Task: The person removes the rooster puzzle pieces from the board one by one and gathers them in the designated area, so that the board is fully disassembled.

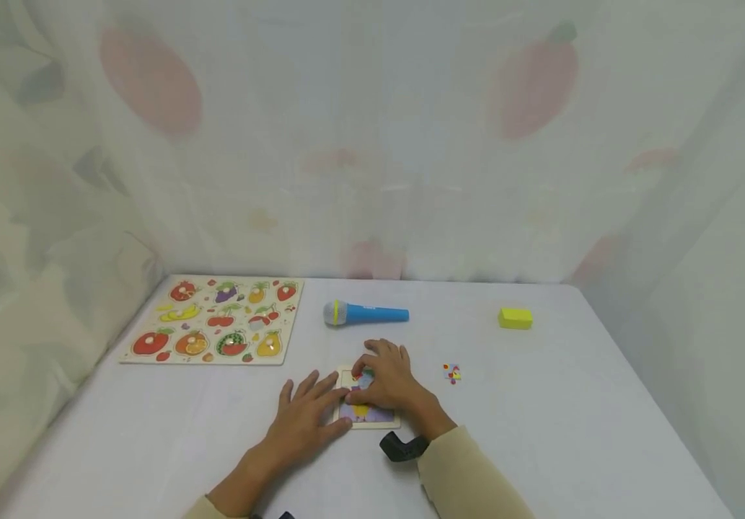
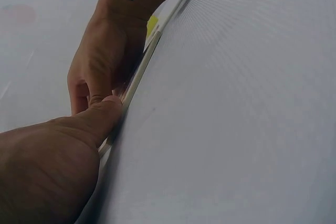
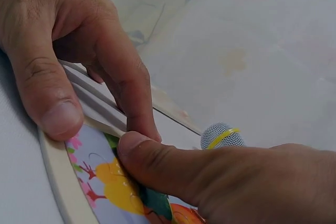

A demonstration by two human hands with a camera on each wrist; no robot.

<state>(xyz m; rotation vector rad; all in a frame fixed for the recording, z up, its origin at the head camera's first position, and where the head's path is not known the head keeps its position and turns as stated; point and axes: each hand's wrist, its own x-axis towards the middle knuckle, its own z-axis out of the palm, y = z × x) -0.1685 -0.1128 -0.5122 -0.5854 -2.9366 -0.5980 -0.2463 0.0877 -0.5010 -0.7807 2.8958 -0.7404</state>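
Note:
A small framed jigsaw puzzle (image 1: 367, 425) with a yellow chick picture lies flat at the table's middle front. My left hand (image 1: 301, 425) is spread at its left side, thumb on the pale wooden rim (image 3: 55, 182) and index finger reaching over the upper left part. From the right, my right hand (image 1: 390, 380) bends over the picture, thumb and index finger curled at a puzzle piece in the upper left. The right thumb (image 3: 152, 153) covers part of that piece. One loose puzzle piece (image 1: 453, 373) lies to the right of the frame.
A fruit peg puzzle board (image 1: 290, 303) lies at the back left. Behind the hands is a blue toy microphone (image 1: 375, 314) with a grey head, and a yellow block (image 1: 516, 318) sits at the back right. Patterned curtains (image 1: 372, 144) surround the white table.

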